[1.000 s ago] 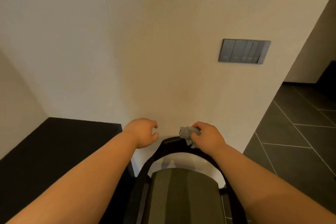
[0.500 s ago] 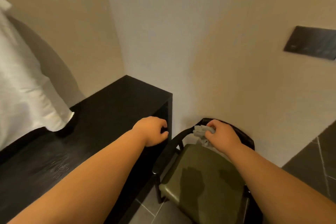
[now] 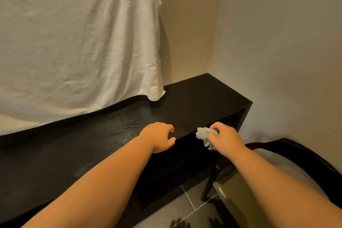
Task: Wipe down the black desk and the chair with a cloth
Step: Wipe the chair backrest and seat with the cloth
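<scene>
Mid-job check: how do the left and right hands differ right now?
The right hand grips a crumpled grey cloth; the left hand holds nothing. The left hand's fingers are loosely curled over the black desk near its front edge, while the right hand is past that edge, nearer the chair. Both hands are stretched forward, knuckles up, at a similar reach.

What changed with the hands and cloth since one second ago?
The right hand carried the cloth off the chair backrest, left toward the desk front edge. The left hand moved over the desk. Unchanged: right hand grips the cloth, left hand holds nothing.
</scene>
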The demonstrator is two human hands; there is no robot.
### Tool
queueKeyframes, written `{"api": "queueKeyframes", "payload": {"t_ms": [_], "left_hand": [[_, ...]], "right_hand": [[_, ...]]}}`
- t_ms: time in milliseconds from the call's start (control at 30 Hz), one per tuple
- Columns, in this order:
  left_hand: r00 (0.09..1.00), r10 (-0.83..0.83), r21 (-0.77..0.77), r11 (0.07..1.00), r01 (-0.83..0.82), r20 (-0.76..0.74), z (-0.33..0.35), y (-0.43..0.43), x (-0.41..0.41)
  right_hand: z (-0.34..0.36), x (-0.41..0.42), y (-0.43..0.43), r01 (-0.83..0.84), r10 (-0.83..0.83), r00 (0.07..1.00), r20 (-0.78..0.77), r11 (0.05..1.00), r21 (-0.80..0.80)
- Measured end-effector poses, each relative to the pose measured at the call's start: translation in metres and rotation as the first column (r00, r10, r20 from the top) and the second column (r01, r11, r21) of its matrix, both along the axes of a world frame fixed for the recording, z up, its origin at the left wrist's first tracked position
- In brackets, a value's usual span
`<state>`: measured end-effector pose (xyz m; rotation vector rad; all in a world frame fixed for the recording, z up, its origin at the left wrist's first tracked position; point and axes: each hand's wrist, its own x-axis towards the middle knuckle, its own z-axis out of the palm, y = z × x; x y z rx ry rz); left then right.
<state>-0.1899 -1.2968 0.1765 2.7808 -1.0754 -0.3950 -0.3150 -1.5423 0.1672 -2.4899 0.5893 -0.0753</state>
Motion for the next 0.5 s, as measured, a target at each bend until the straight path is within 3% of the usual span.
{"api": "queueKeyframes", "payload": {"t_ms": [233, 500], "left_hand": [[0.98, 0.2, 0.038, 0.979, -0.201, 0.016, -0.006, 0.184, -0.007], [0.913, 0.408, 0.037, 0.912, -0.408, 0.006, -0.005, 0.364, -0.04]], "right_hand": [[-0.002, 0.049, 0.173, -0.2, 0.201, 0.979, -0.023, 0.979, 0.029], [-0.002, 0.081, 0.362, -0.448, 0.448, 0.894, 0.016, 0.894, 0.009]]}}
